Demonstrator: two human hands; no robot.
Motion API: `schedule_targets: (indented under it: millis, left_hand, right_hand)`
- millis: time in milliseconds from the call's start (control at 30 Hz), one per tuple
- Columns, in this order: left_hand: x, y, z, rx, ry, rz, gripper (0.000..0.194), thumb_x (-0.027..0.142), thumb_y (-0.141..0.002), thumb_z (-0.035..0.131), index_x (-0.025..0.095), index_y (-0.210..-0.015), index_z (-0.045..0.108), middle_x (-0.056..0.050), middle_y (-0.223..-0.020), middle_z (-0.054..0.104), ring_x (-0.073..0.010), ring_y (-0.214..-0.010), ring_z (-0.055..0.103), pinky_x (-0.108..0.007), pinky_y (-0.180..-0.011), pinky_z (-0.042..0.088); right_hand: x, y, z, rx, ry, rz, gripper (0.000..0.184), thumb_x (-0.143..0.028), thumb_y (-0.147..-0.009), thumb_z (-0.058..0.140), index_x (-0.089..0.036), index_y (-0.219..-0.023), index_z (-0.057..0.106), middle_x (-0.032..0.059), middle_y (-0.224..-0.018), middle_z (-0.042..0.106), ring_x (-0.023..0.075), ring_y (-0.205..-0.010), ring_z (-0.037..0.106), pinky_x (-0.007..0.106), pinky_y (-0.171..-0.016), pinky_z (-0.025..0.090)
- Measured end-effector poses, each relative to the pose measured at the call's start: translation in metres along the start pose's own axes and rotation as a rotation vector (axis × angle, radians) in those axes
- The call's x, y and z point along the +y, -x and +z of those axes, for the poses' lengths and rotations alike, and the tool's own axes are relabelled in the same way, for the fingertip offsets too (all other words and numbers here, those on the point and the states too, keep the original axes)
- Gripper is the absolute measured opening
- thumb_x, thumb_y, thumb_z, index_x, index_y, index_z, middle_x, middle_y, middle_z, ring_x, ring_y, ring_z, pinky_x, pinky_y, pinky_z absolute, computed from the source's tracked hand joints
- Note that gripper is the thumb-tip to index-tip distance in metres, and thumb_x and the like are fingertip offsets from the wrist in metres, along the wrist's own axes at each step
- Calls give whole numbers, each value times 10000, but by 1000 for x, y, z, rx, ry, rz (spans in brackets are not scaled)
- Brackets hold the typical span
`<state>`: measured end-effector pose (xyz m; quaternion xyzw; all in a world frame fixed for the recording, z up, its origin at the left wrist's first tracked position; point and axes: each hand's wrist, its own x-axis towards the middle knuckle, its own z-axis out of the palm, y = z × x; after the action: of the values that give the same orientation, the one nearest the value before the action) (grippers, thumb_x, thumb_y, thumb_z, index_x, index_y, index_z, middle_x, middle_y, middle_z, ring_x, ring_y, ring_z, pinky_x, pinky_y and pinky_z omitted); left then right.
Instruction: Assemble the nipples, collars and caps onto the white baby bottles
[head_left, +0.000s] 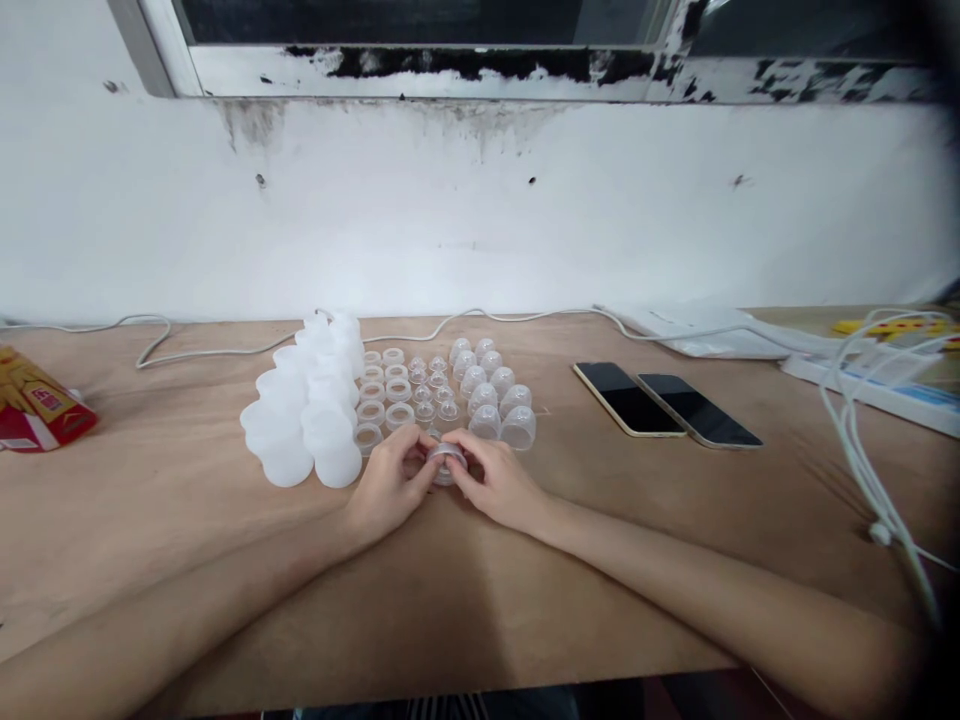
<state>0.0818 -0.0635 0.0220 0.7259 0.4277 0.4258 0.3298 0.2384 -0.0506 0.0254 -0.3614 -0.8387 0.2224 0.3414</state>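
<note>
Between my hands is a clear round collar ring (448,453), just above the table in front of the rows of parts. My left hand (392,483) pinches its left side with thumb and fingers. From the right, my right hand (499,480) grips the same ring. Another clear round part shows under it, partly hidden by my fingers. Beyond my hands stand rows of clear collar rings (400,415), small clear bottle nipples (448,410) and clear dome caps (517,428). Frosted white bottles (287,460) are grouped to the left of these.
Two phones (630,398) lie on the right of the wooden table (420,620). A red and yellow snack packet (45,410) is at far left. White cables (855,440) and a flat white box (877,385) are at far right. A thin cord runs along the wall.
</note>
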Motion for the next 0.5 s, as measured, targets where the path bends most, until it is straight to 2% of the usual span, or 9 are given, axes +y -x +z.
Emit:
schedule_targets:
  millis: [233,400,500]
  left_hand:
    - [-3,0,0,-3,-57,25,97,258,-764,473,163,-744,472,-6,-689,540,-112,-619,525,-229,-552,451]
    - [-7,-1,2,-3,-17,-12,109,254,-749,492,162,-722,439,4,-676,529,-109,-615,523,-233,-563,447]
    - [-5,0,2,27,26,-35,117,264,-754,490,161,-729,440,0,-685,533,-113,-622,532,-240,-570,453]
  right_hand:
    - [1,-3,6,23,18,104,71,-131,-722,435,-167,-670,467,-47,-526,461,69,-476,418,179,-474,312]
    - [-2,-4,8,71,47,78,106,-78,-706,421,-164,-663,465,-41,-565,485,72,-516,436,183,-508,321]
    - [-4,-4,6,47,15,27,106,-112,-748,405,-170,-739,493,-27,-627,522,80,-558,469,193,-545,356]
